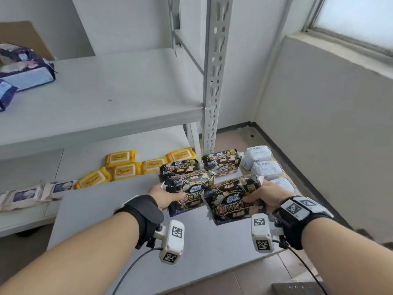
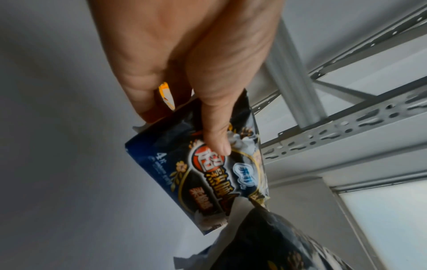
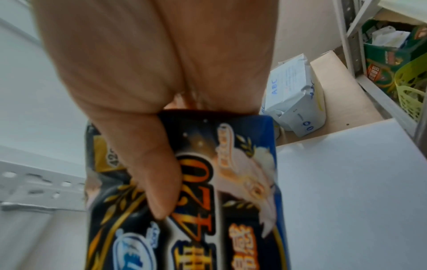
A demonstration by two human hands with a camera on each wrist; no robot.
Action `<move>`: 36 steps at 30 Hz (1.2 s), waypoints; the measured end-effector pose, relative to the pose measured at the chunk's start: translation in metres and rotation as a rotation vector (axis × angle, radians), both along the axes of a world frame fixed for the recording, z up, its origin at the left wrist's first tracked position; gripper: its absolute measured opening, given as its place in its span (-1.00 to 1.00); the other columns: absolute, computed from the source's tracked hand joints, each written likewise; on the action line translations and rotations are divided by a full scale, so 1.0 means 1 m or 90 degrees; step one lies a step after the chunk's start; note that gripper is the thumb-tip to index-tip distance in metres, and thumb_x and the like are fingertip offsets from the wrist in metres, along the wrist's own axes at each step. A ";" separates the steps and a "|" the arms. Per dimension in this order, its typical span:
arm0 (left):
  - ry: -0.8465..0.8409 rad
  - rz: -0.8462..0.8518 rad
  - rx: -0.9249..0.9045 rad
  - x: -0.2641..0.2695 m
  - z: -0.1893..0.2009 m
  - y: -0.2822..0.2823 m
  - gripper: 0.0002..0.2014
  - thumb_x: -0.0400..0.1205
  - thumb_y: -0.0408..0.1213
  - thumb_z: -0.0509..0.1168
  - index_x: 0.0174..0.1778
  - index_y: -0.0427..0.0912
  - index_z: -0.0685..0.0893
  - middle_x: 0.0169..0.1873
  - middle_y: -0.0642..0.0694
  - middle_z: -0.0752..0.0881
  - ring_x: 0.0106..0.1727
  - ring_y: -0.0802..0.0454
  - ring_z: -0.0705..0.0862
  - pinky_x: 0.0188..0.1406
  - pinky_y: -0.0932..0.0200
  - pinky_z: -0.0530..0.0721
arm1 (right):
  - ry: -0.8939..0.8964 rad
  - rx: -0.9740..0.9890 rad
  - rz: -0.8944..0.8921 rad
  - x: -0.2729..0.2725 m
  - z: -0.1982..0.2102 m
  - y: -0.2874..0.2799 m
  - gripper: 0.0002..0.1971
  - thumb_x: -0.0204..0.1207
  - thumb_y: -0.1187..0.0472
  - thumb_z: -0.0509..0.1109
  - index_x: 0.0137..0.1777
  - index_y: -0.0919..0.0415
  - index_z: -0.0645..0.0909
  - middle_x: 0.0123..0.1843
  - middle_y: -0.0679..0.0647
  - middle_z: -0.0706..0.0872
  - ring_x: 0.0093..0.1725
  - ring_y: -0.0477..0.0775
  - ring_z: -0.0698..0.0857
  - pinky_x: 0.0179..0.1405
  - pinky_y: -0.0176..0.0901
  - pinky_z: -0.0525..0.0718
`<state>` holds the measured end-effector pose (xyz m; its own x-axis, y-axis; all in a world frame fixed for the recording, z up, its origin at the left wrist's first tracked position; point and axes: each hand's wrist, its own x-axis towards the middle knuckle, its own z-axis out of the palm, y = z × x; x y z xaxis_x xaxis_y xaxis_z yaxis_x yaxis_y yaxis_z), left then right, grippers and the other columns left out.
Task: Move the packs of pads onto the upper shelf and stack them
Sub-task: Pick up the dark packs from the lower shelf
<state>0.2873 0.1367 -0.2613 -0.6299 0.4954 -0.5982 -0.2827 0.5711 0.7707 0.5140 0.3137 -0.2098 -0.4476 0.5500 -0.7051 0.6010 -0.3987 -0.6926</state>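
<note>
A: We start with the big grey metal shelving unit. Its broad grey upper shelf is where our packs must go, and it is mostly bare on the right, with dark blue soft packs lying at its left end.

B: Below that we have the pale grey worktop, with yellow wipe packs behind it and white paper-wrapped packs to the right.

A: Now the black, glossy plastic packs of pads. Two more of them sit at the back, near the upright. We hold the front two.

B: Our left hand clasps the left black pack, thumb across the printed face and fingers underneath. Our right hand grips the right black pack the same way, by its right end.

A: Both packs sit low, at worktop level. We judge the lift is only starting.

B: The risk? That film looks slick, and each pack is held by one end, so either could sag and slip out on the way up.

A: And the shelf lip juts over us: come up too close and a pack could catch on its edge.

B: Soft packs also make a stack that slides easily.
</note>
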 end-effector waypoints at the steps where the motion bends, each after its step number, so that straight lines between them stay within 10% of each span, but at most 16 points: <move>1: -0.004 0.003 0.001 0.000 -0.007 0.002 -0.50 0.34 -0.50 0.57 0.19 -0.45 0.64 0.12 -0.35 0.74 0.18 -0.23 0.71 0.32 -0.18 0.60 | -0.011 0.004 0.002 0.000 -0.005 0.004 -0.61 0.26 0.62 0.45 0.10 0.39 0.63 -0.01 0.35 0.81 0.00 0.46 0.77 0.13 0.50 0.63; 17: -0.025 0.030 -0.004 -0.021 -0.072 0.012 -0.34 0.27 -0.53 0.60 0.32 -0.34 0.59 0.18 -0.25 0.73 0.22 -0.18 0.69 0.34 -0.14 0.59 | -0.078 0.092 -0.004 -0.030 -0.084 0.070 -0.48 -0.06 0.46 0.55 0.00 0.34 0.67 -0.03 0.29 0.81 0.00 0.40 0.77 0.07 0.37 0.71; 27: 0.054 -0.020 -0.063 -0.035 -0.075 0.014 -0.22 0.21 -0.58 0.61 0.39 -0.25 0.56 0.17 -0.20 0.72 0.20 -0.14 0.68 0.23 -0.09 0.67 | -0.151 0.226 0.033 -0.044 -0.077 0.085 -0.42 0.21 0.64 0.50 0.25 0.26 0.61 0.06 0.17 0.76 0.09 0.19 0.69 0.17 0.00 0.66; 32: 0.051 -0.032 -0.072 -0.039 -0.070 0.012 -0.26 0.25 -0.62 0.57 0.38 -0.23 0.56 0.03 -0.12 0.70 0.02 -0.04 0.65 -0.33 0.31 0.72 | -0.175 0.266 0.049 -0.053 -0.071 0.082 -0.45 0.26 0.59 0.51 0.27 0.26 0.60 0.10 0.18 0.75 0.04 0.16 0.68 -0.03 -0.17 0.59; 36: 0.048 -0.039 -0.075 -0.043 -0.071 0.009 -0.26 0.25 -0.61 0.58 0.38 -0.22 0.57 0.16 -0.19 0.71 0.12 -0.07 0.65 0.12 0.07 0.66 | -0.182 0.256 0.039 -0.061 -0.071 0.078 -0.42 0.28 0.57 0.52 0.31 0.27 0.56 0.16 0.20 0.73 0.03 0.11 0.65 -0.07 -0.15 0.55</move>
